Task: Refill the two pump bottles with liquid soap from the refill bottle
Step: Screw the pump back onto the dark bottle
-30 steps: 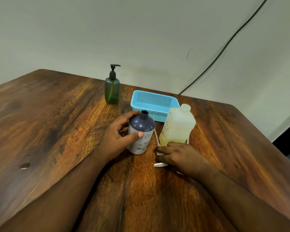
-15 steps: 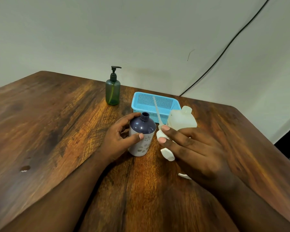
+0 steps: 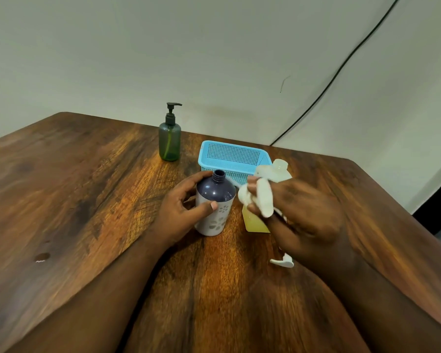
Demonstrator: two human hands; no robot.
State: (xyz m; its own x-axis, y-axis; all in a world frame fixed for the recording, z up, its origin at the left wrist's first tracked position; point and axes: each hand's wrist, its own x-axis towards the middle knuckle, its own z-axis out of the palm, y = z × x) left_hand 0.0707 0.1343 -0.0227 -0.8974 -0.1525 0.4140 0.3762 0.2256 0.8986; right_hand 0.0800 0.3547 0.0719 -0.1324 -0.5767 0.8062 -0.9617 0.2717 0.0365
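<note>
A purple-topped pump bottle (image 3: 215, 200) with a white flowered base stands upright mid-table, its neck open and without a pump. My left hand (image 3: 181, 210) grips its body from the left. Just right of it, my right hand (image 3: 303, 215) holds the white pump head (image 3: 261, 200) in its fingers, raised above the table. The refill bottle (image 3: 273, 171), translucent with yellowish liquid low inside, stands behind my right hand and is partly hidden by it. A green pump bottle (image 3: 169, 142) with a black pump stands further back on the left.
A light blue mesh basket (image 3: 233, 156) sits behind the purple bottle, close to the refill bottle. A small white plastic piece (image 3: 283, 262) lies on the wooden table (image 3: 87, 200) under my right wrist. A black cable runs down the wall at the back right.
My right hand picked the white pump head up off the table and lifted it beside the purple bottle. The left hand kept its grip on the bottle.
</note>
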